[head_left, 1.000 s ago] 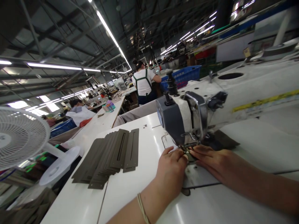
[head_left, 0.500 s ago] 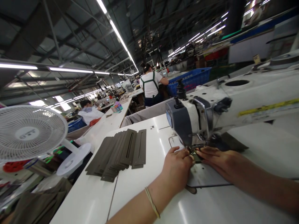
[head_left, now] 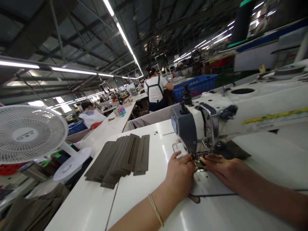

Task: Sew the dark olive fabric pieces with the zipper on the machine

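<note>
A white and dark grey sewing machine [head_left: 186, 128] stands over the table, its needle area low between my hands. Just left of the presser foot, my left hand [head_left: 180, 176] has its fingers bent and closed on the near edge of a dark olive fabric piece [head_left: 201, 165]. My right hand [head_left: 222, 166] lies on the other side, fingers pressed together on the same piece. Most of that piece is hidden by the hands and the machine head. More dark fabric [head_left: 237, 150] shows behind my right hand. A fanned stack of slotted olive fabric strips [head_left: 117, 160] lies to the left.
A white fan [head_left: 31, 134] stands at the left, above folded dark cloth [head_left: 36, 205]. Beyond the white table [head_left: 134, 199] are a blue crate [head_left: 194, 86], a person in a white shirt [head_left: 155, 89] and another seated person [head_left: 91, 117]. Small bottles [head_left: 120, 110] stand on the far table.
The view has shifted slightly. Both hands stay at the needle area, and the dark fabric behind my right hand has moved a little to the left. The stack looks the same.
</note>
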Motion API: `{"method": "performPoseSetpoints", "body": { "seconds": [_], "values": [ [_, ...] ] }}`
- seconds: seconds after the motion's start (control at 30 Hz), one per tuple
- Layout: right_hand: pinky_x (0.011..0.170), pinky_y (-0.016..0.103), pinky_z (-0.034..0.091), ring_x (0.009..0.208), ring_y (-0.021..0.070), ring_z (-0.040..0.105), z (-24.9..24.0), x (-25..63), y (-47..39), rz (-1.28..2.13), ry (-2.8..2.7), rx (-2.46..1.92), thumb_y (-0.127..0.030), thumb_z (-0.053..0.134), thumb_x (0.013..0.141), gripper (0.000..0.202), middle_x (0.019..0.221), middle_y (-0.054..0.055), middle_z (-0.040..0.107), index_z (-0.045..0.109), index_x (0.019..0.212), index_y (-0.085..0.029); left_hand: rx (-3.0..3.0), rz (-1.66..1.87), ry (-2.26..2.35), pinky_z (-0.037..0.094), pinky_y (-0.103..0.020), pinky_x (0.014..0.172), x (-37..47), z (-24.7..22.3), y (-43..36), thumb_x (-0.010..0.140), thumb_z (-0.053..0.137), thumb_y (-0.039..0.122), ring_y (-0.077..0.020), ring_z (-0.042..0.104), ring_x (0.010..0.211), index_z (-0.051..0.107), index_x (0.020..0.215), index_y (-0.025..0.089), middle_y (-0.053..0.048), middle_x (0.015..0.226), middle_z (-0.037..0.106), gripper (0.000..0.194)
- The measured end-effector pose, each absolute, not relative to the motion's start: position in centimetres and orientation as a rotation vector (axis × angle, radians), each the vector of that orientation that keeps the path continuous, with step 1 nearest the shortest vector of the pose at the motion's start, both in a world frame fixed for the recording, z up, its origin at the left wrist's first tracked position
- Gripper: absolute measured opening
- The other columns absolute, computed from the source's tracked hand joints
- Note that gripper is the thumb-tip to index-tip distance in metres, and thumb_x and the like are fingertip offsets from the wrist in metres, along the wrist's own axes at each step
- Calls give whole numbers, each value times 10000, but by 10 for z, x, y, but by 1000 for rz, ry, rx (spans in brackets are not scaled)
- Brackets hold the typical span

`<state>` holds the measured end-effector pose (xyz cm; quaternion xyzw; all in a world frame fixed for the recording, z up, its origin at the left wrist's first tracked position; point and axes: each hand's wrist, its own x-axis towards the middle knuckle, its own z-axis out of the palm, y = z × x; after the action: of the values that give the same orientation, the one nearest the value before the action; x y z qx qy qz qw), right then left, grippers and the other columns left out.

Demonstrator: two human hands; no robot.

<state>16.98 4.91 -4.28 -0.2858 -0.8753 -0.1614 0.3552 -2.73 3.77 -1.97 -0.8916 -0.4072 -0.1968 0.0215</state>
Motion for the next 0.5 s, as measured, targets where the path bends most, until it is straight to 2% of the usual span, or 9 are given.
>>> {"method": "performPoseSetpoints", "body": {
  "seconds": [0.17,0.3,0.4,0.47,0.5],
  "values": [
    [643,252,576,748,167,697,-36,174,56,-376,-2263,-738,-148,368,949,291,877,43,724,650,904,-209,-2731,-666,-1307,462,-391,1008,-29,-24,40,873,652,197,-170,686,926,691,862,190,-29,1045,723,41],
    [654,373,579,806,258,676,-34,207,67,-465,-2225,-898,-349,504,915,211,874,84,700,668,877,-222,-2682,-709,-1316,495,-397,959,-33,-20,34,871,655,209,-188,681,947,691,904,191,-46,1063,720,52],
    [617,408,569,775,294,669,-45,232,50,-651,-2172,-946,-271,475,882,202,871,144,688,659,811,-227,-2693,-798,-1215,492,-397,972,-30,-14,11,876,642,238,-197,671,965,659,1021,180,-65,1067,710,157],
    [602,391,579,754,294,677,-59,236,24,-756,-2149,-859,-214,453,837,196,859,149,694,647,841,-241,-2753,-825,-1024,450,-404,1040,-22,-11,-9,896,617,328,-212,651,1047,596,1180,164,-89,1123,692,329],
    [574,341,579,705,259,678,-66,234,7,-740,-2162,-844,-192,452,820,205,821,121,696,640,869,-258,-2790,-794,-921,409,-409,1087,-17,-11,-18,919,580,359,-220,621,1127,547,1260,153,-101,1182,673,399]
  ]
}}
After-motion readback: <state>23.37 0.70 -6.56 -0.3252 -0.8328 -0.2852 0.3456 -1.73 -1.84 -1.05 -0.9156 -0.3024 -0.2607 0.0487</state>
